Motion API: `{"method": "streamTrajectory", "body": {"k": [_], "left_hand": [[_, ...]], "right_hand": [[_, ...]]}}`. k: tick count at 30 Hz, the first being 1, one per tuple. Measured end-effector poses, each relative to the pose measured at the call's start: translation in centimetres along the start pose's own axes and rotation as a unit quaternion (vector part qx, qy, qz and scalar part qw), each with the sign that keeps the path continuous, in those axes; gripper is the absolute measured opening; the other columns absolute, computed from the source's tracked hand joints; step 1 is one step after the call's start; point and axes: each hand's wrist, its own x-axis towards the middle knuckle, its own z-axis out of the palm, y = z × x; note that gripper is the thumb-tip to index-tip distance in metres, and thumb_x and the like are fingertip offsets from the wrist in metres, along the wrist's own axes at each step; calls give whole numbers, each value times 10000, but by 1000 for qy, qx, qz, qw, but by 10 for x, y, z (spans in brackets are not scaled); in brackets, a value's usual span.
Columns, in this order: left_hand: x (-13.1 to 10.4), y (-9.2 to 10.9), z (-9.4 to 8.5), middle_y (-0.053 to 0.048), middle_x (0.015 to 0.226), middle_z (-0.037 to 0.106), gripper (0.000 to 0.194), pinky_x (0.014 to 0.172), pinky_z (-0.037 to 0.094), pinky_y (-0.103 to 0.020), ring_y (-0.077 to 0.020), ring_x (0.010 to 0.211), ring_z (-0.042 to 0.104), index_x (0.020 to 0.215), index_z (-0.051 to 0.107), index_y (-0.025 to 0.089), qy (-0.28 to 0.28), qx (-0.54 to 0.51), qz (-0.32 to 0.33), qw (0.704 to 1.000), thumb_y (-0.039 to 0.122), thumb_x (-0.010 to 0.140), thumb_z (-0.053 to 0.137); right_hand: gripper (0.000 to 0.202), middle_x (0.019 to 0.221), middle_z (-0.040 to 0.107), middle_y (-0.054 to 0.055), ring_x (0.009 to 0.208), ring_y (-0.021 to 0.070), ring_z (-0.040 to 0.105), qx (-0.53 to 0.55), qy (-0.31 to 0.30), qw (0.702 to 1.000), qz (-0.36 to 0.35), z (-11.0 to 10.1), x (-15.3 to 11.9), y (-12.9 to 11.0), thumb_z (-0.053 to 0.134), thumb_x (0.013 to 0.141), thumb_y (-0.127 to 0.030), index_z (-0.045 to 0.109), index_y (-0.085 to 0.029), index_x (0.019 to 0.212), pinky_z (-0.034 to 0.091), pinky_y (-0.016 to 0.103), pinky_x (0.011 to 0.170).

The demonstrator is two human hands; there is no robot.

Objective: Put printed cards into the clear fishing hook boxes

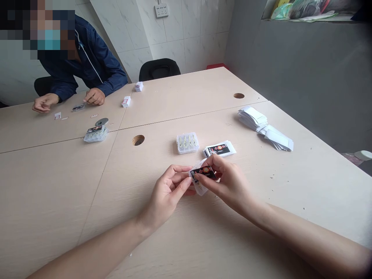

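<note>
My left hand (170, 188) grips the left side of a small clear plastic box (201, 188), held tilted above the table. Between the fingers and thumb of my right hand (225, 178) is a black printed card (207, 171) with a red and yellow burst, lying against the box's top. My right fingers partly cover both. Just beyond my hands sits another clear box (187, 143) with several looped metal pieces inside. To its right is a stack of printed cards (220, 149) with white edges.
White paper slips (252, 118) lie fanned at the right. Clear boxes (96, 133) and a metal disc (102, 121) are at the left. Across the table (180, 100), a person (93, 58) handles a small box. Two round holes pierce the tabletop.
</note>
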Motion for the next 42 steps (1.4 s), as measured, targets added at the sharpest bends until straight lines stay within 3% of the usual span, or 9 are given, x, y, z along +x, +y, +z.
{"method": "streamTrajectory", "body": {"k": [42], "left_hand": [[0,3,2,-64,1071,727,215,878,530,-337,-199,959,690,1108,522,197,6,-9,-9,1000,273,912,567]], "right_hand": [[198,653,618,-23,560,119,540,7,5,1000,-12,0,1,-4,593,857,-351,471,-223,767,400,227,507]]}}
